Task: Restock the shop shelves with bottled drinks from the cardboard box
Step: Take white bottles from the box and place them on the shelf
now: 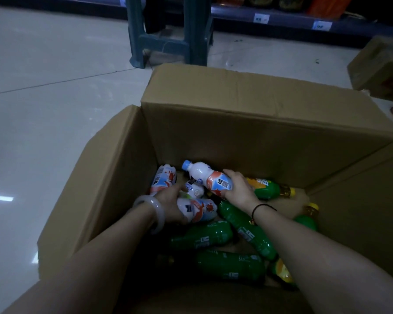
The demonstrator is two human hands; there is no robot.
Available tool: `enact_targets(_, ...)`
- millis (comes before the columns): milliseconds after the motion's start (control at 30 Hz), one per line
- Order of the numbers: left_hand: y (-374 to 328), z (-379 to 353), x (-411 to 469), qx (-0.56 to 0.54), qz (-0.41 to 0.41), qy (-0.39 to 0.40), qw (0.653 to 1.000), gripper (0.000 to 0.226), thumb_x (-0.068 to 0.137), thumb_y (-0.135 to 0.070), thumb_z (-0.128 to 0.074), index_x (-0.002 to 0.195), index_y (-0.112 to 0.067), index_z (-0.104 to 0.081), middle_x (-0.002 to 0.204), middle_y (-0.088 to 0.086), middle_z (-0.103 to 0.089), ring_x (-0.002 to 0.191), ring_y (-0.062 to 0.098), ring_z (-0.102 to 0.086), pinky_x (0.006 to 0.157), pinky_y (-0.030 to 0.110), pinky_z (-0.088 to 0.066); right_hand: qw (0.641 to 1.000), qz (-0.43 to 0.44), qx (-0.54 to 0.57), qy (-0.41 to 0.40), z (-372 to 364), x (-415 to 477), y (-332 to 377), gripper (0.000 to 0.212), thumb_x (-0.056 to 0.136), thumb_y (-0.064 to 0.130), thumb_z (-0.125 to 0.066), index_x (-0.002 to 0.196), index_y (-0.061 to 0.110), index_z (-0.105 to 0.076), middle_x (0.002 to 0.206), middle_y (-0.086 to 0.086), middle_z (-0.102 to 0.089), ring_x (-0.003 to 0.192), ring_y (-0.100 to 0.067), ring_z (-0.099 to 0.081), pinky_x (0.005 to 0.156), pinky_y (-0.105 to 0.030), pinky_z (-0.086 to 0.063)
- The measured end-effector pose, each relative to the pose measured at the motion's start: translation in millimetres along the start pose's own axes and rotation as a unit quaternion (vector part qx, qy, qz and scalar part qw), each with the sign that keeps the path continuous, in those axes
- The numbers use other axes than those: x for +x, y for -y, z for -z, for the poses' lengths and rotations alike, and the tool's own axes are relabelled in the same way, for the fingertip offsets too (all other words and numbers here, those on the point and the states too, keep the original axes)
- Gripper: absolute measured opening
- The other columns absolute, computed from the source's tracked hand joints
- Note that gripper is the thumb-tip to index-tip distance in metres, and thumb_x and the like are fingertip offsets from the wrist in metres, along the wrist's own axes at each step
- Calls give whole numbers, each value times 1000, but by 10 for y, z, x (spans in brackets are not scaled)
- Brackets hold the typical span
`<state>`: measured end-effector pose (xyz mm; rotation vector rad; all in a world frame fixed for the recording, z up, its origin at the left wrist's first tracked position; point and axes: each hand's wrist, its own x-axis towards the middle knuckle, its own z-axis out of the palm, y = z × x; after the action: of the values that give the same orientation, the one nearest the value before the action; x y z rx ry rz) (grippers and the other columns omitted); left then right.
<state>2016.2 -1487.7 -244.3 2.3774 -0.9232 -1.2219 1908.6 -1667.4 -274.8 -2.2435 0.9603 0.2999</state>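
Bottled drinks: all lie inside the cardboard box (247,123) on the shop floor (55,109); none has reached the shelves (293,21) at the far edge of view.
Right grip: the right hand (238,189) is wrapped around the lower body of a white milk bottle (208,175) with a pale blue cap, lifted clear of the heap, cap pointing up and left.
Left grip: the left hand (170,203) is curled over a second white bottle (199,210) lying on its side; whether it is fully clamped I cannot tell.
Box contents: several more white bottles at the far left corner, green bottles (234,265) with yellow caps lying crosswise on the near and right side, bare cardboard showing between them.
Risk, slip: the raised bottle is held low, so the top-heavy end may swing and slide out.
Risk, heap: pulling the left bottle out could roll its neighbours.
Risk, flaps: the upright flaps may catch a bottle or wrist on the way out.
Risk, light: dim light makes labels hard to tell apart.
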Motion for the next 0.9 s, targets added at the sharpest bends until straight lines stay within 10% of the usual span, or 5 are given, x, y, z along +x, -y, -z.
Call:
enact_targets(233, -62, -45, -4, -168, 10, -99, 981, 81, 61, -13, -84, 129, -22, -42, 109, -6, -46, 102, 12, -50, 85, 20, -40, 999, -12, 6, 33, 60, -95, 38, 63, 82, 15, -66, 138, 13, -39, 130, -9, -38, 118, -30, -47, 102, -51, -40)
enact_targets(400, -54, -103, 55, -293, 7, -122, 948, 41, 60, -12, -86, 88, -23, -58, 85, -8, -64, 85, 13, -62, 69, 16, -46, 997, -22, 58, 39, 91, -154, 74, 56, 80, 10, -68, 131, 10, -45, 125, -10, -42, 113, -27, -50, 98, -37, -44)
enact_targets(900, -220, -125, 66, -320, -9, -104, 941, 51, 72, -8, -78, 116, -17, -54, 108, -2, -59, 100, 12, -55, 91, 25, -44, 977, -70, 179, 87, 172, -233, 47, 68, 72, 3, -68, 133, 16, -41, 128, -12, -48, 110, -28, -56, 96, -44, -49)
